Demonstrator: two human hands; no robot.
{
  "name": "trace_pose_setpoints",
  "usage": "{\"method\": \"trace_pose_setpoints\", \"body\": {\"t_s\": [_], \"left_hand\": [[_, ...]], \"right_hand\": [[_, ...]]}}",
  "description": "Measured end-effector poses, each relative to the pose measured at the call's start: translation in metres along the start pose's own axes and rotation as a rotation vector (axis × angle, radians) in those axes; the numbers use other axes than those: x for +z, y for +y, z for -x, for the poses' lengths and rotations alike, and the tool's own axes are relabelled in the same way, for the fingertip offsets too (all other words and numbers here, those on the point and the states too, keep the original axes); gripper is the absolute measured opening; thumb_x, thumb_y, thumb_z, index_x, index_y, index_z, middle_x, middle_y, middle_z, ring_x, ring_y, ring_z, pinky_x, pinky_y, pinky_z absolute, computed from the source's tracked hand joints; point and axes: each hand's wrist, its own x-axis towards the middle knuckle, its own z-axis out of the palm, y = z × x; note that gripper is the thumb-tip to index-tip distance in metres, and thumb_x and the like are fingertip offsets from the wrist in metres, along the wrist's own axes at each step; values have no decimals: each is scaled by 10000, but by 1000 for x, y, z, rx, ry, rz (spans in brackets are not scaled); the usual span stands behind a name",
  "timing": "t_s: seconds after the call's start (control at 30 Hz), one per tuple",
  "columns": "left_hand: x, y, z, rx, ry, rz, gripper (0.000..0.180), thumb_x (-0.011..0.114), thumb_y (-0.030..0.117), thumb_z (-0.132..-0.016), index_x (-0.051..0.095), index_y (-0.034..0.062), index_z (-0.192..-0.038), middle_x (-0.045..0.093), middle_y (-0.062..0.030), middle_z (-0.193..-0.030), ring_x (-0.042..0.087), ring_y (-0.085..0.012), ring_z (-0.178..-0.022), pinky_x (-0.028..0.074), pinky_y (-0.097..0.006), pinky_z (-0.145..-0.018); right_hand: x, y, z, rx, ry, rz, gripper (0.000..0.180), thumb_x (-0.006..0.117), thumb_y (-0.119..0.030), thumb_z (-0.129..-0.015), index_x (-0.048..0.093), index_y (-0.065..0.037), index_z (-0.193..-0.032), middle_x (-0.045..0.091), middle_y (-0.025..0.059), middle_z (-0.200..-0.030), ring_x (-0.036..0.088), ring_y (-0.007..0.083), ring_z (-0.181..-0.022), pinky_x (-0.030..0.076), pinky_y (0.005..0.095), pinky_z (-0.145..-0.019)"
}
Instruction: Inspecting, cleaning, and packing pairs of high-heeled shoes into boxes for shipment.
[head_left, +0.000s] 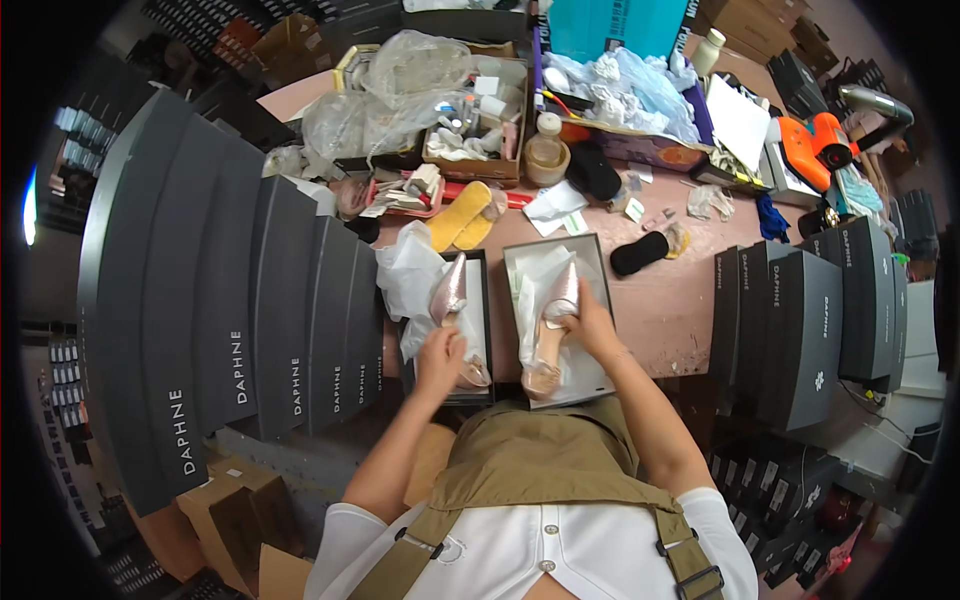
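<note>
Your left hand reaches forward, fingers apparently closed on the heel end of a pink pointed shoe in the left open box, toe pointing away from your grip. Your right hand clasps the second pink shoe mid-body in the right open box, its long axis likewise running away from you.

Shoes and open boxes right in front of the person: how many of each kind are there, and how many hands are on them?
Pale pink pointed heeled shoes: 2, left shoe, right shoe
Open shallow dark shoe boxes lined with white tissue paper: 2, left box, right box
Bare hands resting on the shoes: 2, left hand, right hand
Total: 6
</note>
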Motion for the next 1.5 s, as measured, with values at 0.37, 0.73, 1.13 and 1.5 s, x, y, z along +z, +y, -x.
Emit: {"method": "trace_pose_setpoints", "body": {"t_s": [0.37, 0.73, 1.13, 1.5], "left_hand": [[-7, -33, -3, -303, -145, 190, 289, 605, 102, -817, 496, 49, -1079, 642, -160, -737, 641, -336, -659, 500, -418, -639], [23, -4, -24, 567, -284, -467, 473, 620, 59, -741, 564, 142, -1203, 499, -88, -1286, 400, -271, -1280, 203, -598, -1075], [-69, 133, -44, 69, -828, 643, 300, 609, 130, -889, 590, -2, -1157, 642, -50, -1071, 577, -118, -982, 455, -273, -868], [-43, 138, -20, -131, -923, 853, 285, 594, 153, -893, 591, -3, -1132, 658, -87, -1004, 624, -160, -907, 487, -285, -841]], "right_hand": [[-25, -10, 64, -679, -133, 509, 362, 523, -144, -833, 564, -152, -1193, 529, 75, -1228, 454, 242, -1178, 370, 393, -969], [-4, -13, 49, -678, -122, 264, 393, 534, -83, -802, 583, -136, -1188, 594, 64, -1148, 541, 245, -1071, 384, 381, -954], [-151, -136, 59, -421, -366, -211, 236, 556, -205, -920, 543, -33, -1082, 611, 200, -897, 583, 383, -816, 470, 388, -734], [-115, -101, 75, -147, -543, -606, 316, 537, -271, -963, 580, 31, -1047, 609, 35, -884, 508, 93, -814, 461, 277, -749]]}}
